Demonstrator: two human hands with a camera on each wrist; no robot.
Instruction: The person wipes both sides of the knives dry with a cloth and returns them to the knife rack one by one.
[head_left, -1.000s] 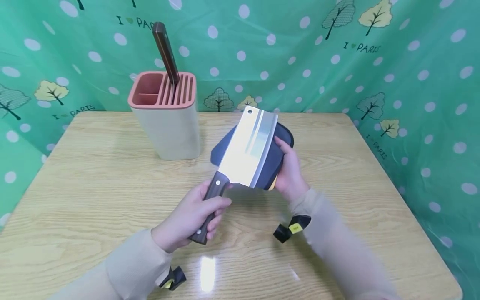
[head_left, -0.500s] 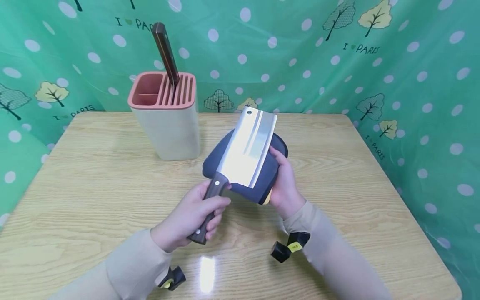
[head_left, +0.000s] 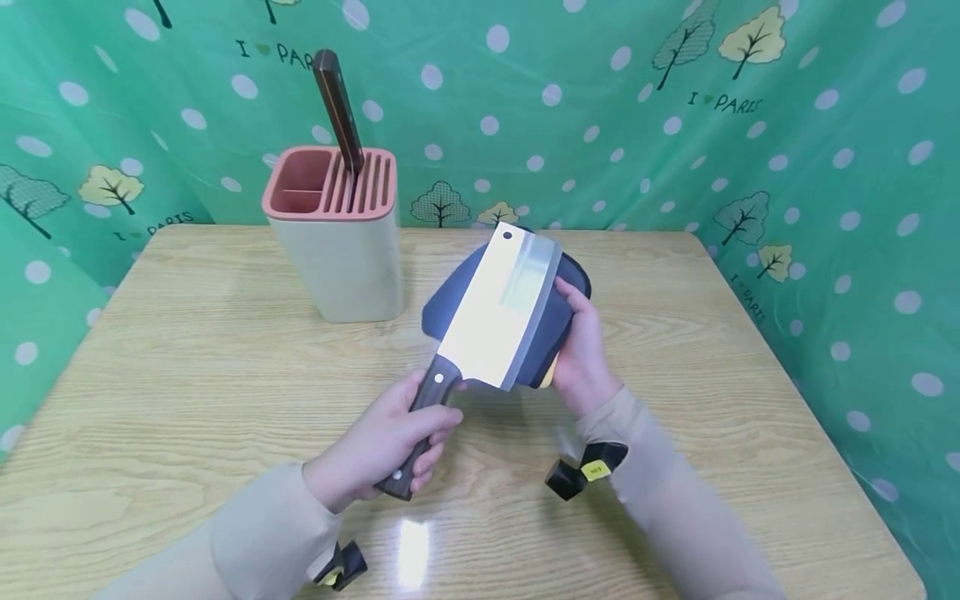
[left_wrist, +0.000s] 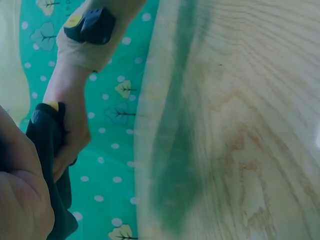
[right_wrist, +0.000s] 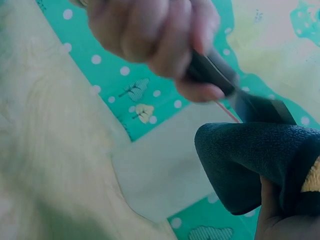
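My left hand (head_left: 390, 442) grips the dark wooden handle (head_left: 427, 408) of a cleaver, held up over the table. Its wide, shiny blade (head_left: 495, 308) points away from me, tilted slightly right. Behind the blade lies a folded dark blue cloth (head_left: 555, 321) with black edging and a bit of yellow. My right hand (head_left: 585, 354) holds this cloth at its right side, fingers by the blade's edge. In the right wrist view the cloth (right_wrist: 240, 150) has a fuzzy weave and overlaps the blade. Part of the right hand is hidden by the cloth in the left wrist view.
A white knife holder (head_left: 341, 267) with a pink slotted top stands at the back left of the wooden table (head_left: 187, 375). One dark-handled knife (head_left: 339, 108) stands in a slot. A green dotted curtain (head_left: 600, 100) hangs behind and along the sides.
The right hand slid the cloth toward me along the blade, then back away toward the blade's far end. The left hand keeps its grip, with the cleaver nearly still.
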